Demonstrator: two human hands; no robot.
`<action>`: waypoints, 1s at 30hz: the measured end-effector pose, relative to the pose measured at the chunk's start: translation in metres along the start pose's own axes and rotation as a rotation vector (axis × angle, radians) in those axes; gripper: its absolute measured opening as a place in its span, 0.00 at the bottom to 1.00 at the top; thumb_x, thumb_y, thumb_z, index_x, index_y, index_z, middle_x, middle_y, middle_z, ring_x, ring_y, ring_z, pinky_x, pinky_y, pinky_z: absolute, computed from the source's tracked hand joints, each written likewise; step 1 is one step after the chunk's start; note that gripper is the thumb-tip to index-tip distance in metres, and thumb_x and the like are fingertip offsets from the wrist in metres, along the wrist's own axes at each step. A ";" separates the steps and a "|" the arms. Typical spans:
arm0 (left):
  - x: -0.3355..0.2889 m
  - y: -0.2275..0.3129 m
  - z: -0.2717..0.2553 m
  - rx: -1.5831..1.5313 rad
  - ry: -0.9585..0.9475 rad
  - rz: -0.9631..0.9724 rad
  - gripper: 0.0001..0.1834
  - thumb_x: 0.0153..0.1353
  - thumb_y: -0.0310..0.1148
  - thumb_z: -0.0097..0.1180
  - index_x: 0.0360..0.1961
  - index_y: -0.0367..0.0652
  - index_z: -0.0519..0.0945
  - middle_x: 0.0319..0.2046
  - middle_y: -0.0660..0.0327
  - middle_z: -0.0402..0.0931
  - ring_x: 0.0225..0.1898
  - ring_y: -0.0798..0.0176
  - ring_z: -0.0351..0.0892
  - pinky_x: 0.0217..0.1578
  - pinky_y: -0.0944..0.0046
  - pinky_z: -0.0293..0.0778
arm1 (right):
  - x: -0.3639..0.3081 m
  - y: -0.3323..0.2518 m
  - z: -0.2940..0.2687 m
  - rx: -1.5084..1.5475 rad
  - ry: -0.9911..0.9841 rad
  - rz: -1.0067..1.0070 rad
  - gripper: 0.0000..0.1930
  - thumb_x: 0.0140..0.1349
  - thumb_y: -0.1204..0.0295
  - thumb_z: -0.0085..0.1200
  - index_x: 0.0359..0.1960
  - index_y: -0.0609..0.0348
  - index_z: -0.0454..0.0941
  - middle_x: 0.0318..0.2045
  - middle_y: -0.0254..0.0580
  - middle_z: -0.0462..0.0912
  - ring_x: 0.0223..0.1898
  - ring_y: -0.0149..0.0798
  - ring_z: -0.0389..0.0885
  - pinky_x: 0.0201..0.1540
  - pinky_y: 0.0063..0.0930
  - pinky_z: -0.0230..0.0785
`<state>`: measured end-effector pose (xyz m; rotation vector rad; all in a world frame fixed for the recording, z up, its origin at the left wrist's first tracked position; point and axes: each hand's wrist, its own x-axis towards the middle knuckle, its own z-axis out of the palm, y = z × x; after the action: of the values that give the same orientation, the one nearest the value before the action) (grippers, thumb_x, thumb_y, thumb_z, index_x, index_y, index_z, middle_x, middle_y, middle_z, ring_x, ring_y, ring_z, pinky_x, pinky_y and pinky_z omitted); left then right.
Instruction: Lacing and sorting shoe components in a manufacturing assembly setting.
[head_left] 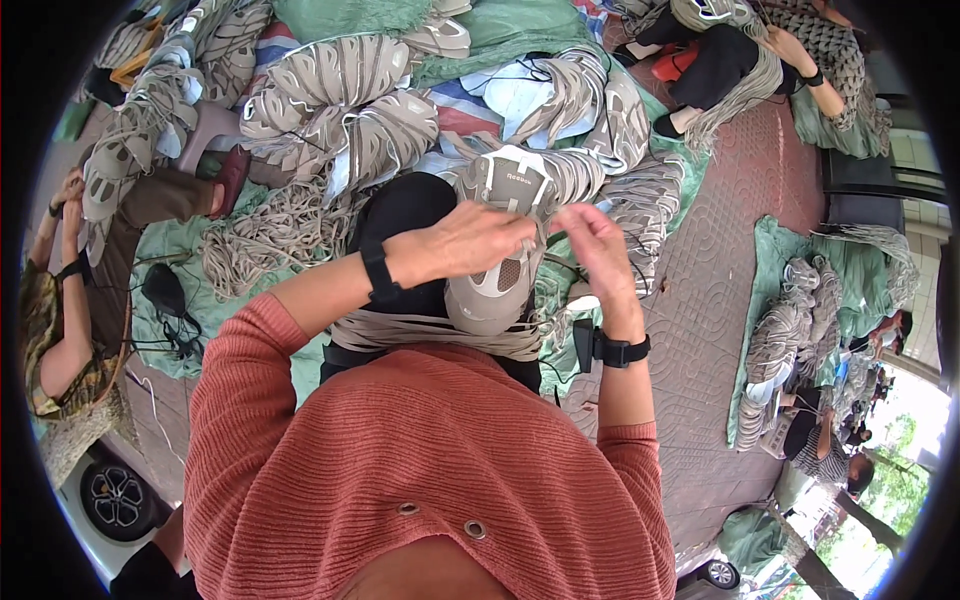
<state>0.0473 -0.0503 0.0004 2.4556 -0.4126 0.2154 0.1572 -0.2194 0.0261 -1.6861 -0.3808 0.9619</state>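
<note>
- From my remote seat I have the grey shoe upper (495, 290) just right of the black-clad knee (405, 205), its rounded end toward the wearer's body and its tongue (517, 182) on the far side.
- I judge it light and floppy: thin mesh and overlays with no sole that I can make out, so it should bend easily rather than break.
- The rounded end looks the stiffest part; the tongue and side edges probably fold under a pinch. I would steady it by that end or a side edge, leaving the throat free.
- The surface seems matt, so I expect little slipping; any thin lace would be the fiddly part.
- The left hand (480, 240), right of the knee, lies across the upper with fingers curled and mostly closed; I cannot tell whether a lace is between the fingertips.
- The right hand (597, 245), farther right of the knee, is half open, thumb and forefinger close together; any strand there is too fine for me to confirm.
- Grey laces (440, 335) cross the lap on the knee's near side; a tangled cord pile (265, 250) lies left of it.
</note>
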 end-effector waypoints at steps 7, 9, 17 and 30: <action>-0.014 0.042 0.001 -0.083 0.110 0.348 0.12 0.57 0.36 0.52 0.24 0.40 0.68 0.19 0.59 0.68 0.21 0.58 0.74 0.18 0.62 0.70 | 0.007 0.005 -0.003 -0.295 0.134 -0.171 0.07 0.59 0.70 0.52 0.32 0.60 0.79 0.22 0.30 0.78 0.22 0.26 0.71 0.27 0.19 0.63; -0.014 0.049 -0.001 -0.066 0.169 0.356 0.12 0.55 0.35 0.54 0.22 0.41 0.67 0.18 0.61 0.66 0.19 0.59 0.72 0.18 0.62 0.69 | 0.010 0.011 0.004 -0.474 0.195 -0.346 0.06 0.57 0.71 0.53 0.32 0.59 0.79 0.23 0.34 0.78 0.23 0.32 0.74 0.27 0.22 0.65; -0.016 0.050 -0.004 -0.137 0.222 0.342 0.09 0.46 0.28 0.57 0.27 0.41 0.69 0.22 0.61 0.66 0.21 0.59 0.72 0.20 0.61 0.69 | 0.011 0.009 0.019 -0.942 0.304 -0.818 0.03 0.48 0.74 0.57 0.26 0.56 0.79 0.22 0.37 0.75 0.26 0.42 0.76 0.30 0.32 0.68; -0.008 0.056 0.006 -0.085 0.192 0.412 0.11 0.54 0.34 0.54 0.23 0.41 0.68 0.20 0.61 0.65 0.20 0.59 0.72 0.19 0.62 0.68 | 0.025 0.023 0.034 -0.820 0.344 -0.822 0.05 0.51 0.77 0.57 0.31 0.61 0.78 0.25 0.42 0.76 0.27 0.45 0.76 0.30 0.31 0.68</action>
<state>0.0211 -0.0943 0.0258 2.2187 -0.8218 0.5874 0.1422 -0.1885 -0.0074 -2.0648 -1.2249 -0.1423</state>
